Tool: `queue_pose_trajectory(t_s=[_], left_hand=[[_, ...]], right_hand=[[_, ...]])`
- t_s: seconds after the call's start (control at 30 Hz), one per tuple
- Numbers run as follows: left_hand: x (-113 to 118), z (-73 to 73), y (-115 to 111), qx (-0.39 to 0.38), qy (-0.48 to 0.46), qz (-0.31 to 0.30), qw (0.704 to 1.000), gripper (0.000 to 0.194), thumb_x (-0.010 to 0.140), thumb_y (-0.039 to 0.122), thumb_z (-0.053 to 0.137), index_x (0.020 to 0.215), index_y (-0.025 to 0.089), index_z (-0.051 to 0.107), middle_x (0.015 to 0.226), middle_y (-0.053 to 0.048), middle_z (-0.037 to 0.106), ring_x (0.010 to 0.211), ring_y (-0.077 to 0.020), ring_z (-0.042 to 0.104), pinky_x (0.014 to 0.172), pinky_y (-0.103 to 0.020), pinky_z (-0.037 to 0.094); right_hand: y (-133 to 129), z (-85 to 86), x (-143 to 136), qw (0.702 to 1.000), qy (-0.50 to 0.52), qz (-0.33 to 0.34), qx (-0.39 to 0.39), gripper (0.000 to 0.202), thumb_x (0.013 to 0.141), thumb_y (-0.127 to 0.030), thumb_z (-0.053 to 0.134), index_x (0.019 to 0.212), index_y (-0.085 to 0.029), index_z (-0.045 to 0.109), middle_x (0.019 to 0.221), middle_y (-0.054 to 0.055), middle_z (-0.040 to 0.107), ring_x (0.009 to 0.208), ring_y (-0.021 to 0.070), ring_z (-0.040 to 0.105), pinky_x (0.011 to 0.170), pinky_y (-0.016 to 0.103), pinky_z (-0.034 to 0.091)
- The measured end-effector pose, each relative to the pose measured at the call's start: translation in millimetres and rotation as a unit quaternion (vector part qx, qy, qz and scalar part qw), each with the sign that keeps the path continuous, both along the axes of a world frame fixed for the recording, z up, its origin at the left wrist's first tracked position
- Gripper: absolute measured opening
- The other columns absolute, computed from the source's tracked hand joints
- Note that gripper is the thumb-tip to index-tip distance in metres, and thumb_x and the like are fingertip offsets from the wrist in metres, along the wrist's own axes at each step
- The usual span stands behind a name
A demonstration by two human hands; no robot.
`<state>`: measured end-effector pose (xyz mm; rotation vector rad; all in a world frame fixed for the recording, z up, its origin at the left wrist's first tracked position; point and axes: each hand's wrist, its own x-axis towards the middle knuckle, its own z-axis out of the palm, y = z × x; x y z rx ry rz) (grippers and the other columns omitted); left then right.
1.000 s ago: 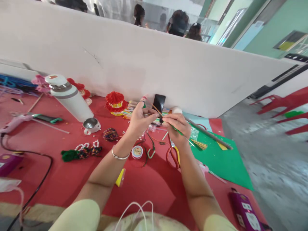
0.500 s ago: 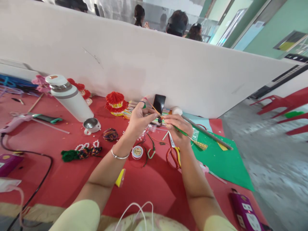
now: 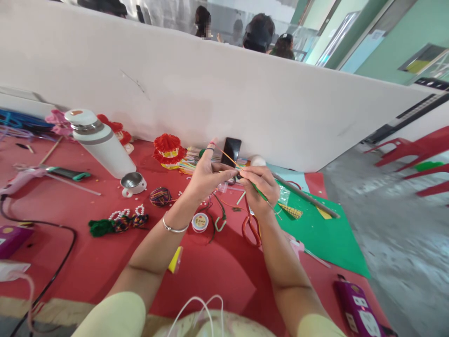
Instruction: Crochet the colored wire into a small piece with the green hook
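My left hand [image 3: 207,177] is closed in a pinch at thumb and fingers, its index finger raised with yarn [image 3: 227,156] looped round it. This orange-pink strand runs taut down to the fingertips, where a small dark bit of yarn work is mostly covered. In my right hand [image 3: 262,185] is a slim green-handled crochet hook [image 3: 260,193], its tip hidden among the fingers that meet my left fingertips. Under the right wrist lie red-handled scissors [image 3: 251,232], partly covered. A multicolored yarn ball [image 3: 160,197] rests left of my left forearm.
A white bottle [image 3: 101,142] and its metal-lined cup [image 3: 133,183] stand to the left. A phone [image 3: 232,150] leans against the white partition [image 3: 224,93]. A round spool [image 3: 200,222] lies between my forearms. Green sheet [image 3: 326,238] and purple power strip [image 3: 359,304] are at right.
Both hands have shifted slightly: the left fingertips moved a little right, and the right hand turned inward over the hook. The scissors' blades are now more covered.
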<state>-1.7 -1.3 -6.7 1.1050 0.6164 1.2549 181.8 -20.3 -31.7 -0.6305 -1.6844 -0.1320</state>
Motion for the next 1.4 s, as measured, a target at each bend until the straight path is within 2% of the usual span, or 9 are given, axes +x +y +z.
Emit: queue_pose_trajectory(t_s=[0.1,0.2,0.3,0.4,0.57,0.73,0.87,1.1,1.4], left_hand=[[-1.9,2.0,0.5,0.013,0.01,0.012,1.0,0.141,0.071,0.018,0.094,0.18,0.019,0.005,0.077,0.001,0.08,0.068,-0.0168,0.074,0.062,-0.026,0.055],[-2.8,3.0,0.8,0.033,0.014,0.048,0.998,0.14,0.07,0.015,0.094,0.18,0.023,0.008,0.079,0.001,0.08,0.072,-0.0183,0.075,0.062,-0.026,0.056],[-3.0,2.9,0.1,0.031,0.006,0.041,0.999,0.138,0.07,0.015,0.095,0.18,0.024,0.012,0.08,0.0,0.081,0.072,-0.0192,0.076,0.061,-0.027,0.056],[-2.6,1.7,-0.7,0.019,-0.001,0.027,0.999,0.137,0.069,0.015,0.095,0.18,0.024,0.015,0.082,0.0,0.081,0.071,-0.0193,0.076,0.063,-0.027,0.057],[-1.3,0.2,-1.5,0.017,-0.01,0.039,0.999,0.136,0.071,0.017,0.096,0.18,0.026,0.015,0.083,0.0,0.081,0.062,-0.0155,0.071,0.054,-0.024,0.052],[1.6,5.0,-5.0,0.013,-0.032,0.062,0.997,0.131,0.077,0.025,0.095,0.18,0.031,0.015,0.098,-0.004,0.083,0.061,-0.0123,0.066,0.052,-0.023,0.05],[3.8,7.8,-4.9,0.004,-0.037,0.102,0.994,0.132,0.072,0.023,0.098,0.179,0.028,0.022,0.078,0.001,0.076,0.064,-0.0159,0.066,0.053,-0.025,0.05],[4.3,4.8,-0.9,0.008,-0.042,0.126,0.991,0.123,0.074,0.024,0.097,0.177,0.032,0.03,0.078,0.0,0.077,0.06,-0.0163,0.062,0.053,-0.028,0.049],[3.7,5.4,1.8,0.018,-0.061,0.138,0.988,0.13,0.076,0.026,0.093,0.18,0.028,0.016,0.072,0.008,0.074,0.057,-0.0114,0.061,0.055,-0.024,0.049]], right_hand=[[-1.5,1.7,2.2,1.0,0.006,0.004,-0.022,0.025,0.098,-0.021,0.078,0.119,-0.033,0.083,0.11,0.004,0.085,0.098,0.0217,0.08,0.085,0.041,0.068],[0.2,0.4,5.6,0.994,0.035,0.05,-0.09,0.017,0.098,-0.026,0.08,0.113,-0.033,0.085,0.107,0.003,0.087,0.096,0.0209,0.081,0.085,0.039,0.068],[6.0,-7.3,7.9,0.969,0.122,0.117,-0.179,0.011,0.098,-0.037,0.08,0.106,-0.034,0.087,0.1,0.001,0.087,0.094,0.0206,0.082,0.084,0.038,0.068],[12.0,-17.3,5.7,0.941,0.21,0.143,-0.221,0.018,0.095,-0.05,0.081,0.101,-0.034,0.087,0.099,0.002,0.087,0.094,0.0222,0.082,0.083,0.04,0.068],[13.5,-22.4,-2.5,0.941,0.246,0.115,-0.201,0.022,0.093,-0.053,0.083,0.099,-0.033,0.087,0.1,0.003,0.087,0.099,0.023,0.081,0.093,0.044,0.067],[12.7,-24.0,0.2,0.942,0.211,0.109,-0.236,0.022,0.095,-0.052,0.081,0.102,-0.032,0.087,0.102,0.003,0.088,0.097,0.0221,0.083,0.089,0.041,0.07],[11.8,-27.1,2.3,0.935,0.197,0.134,-0.261,0.018,0.096,-0.047,0.081,0.103,-0.032,0.087,0.105,0.002,0.089,0.103,0.0224,0.084,0.097,0.041,0.07],[9.3,-25.7,0.5,0.915,0.22,0.167,-0.294,0.027,0.102,-0.053,0.071,0.106,-0.029,0.083,0.114,0.006,0.088,0.105,0.0244,0.085,0.081,0.037,0.073],[11.7,-24.1,2.4,0.91,0.222,0.213,-0.279,0.025,0.104,-0.05,0.068,0.104,-0.03,0.082,0.118,0.005,0.088,0.099,0.0217,0.085,0.078,0.036,0.071]])
